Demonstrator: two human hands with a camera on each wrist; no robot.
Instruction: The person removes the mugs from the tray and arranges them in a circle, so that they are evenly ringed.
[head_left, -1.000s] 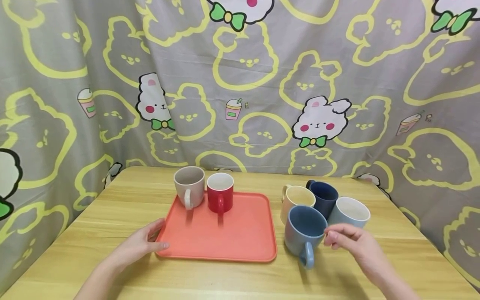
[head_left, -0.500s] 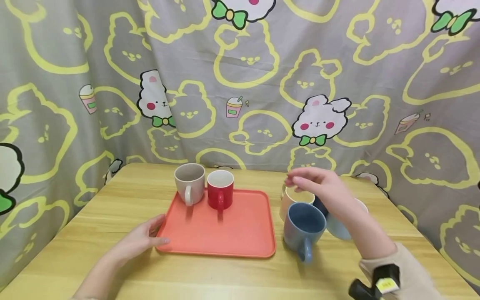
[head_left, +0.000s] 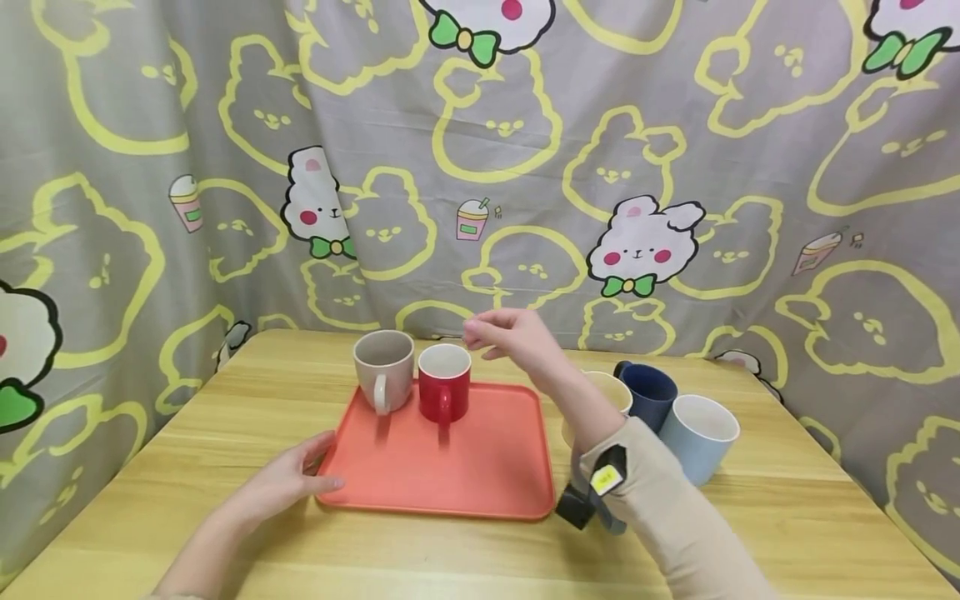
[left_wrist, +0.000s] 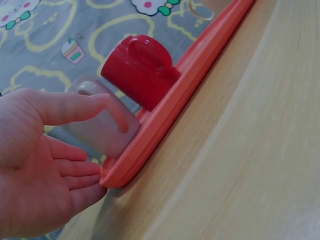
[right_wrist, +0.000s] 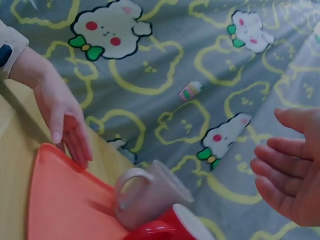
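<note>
An orange-red tray (head_left: 472, 467) lies on the wooden table. A grey-beige mug (head_left: 384, 375) and a red mug (head_left: 444, 396) stand side by side along its back left, handles toward me. My left hand (head_left: 288, 479) touches the tray's left edge, thumb over the rim; in the left wrist view its fingers (left_wrist: 80, 182) look straight against the tray corner. My right hand (head_left: 521, 343) hovers in the air just right of the red mug, holding nothing. In the right wrist view, this right hand (right_wrist: 292, 170) has loosely bent fingers, apart from the mugs.
Right of the tray stand a cream mug (head_left: 611, 390), a navy mug (head_left: 649, 393) and a light blue mug (head_left: 699, 442). My right forearm mostly hides a blue mug, whose handle (head_left: 613, 523) shows below. A patterned curtain (head_left: 525, 150) hangs behind the table.
My right hand has moved left, from beside the blue mug, over the cream mug, to near the red mug. My left hand stays at the tray's edge.
</note>
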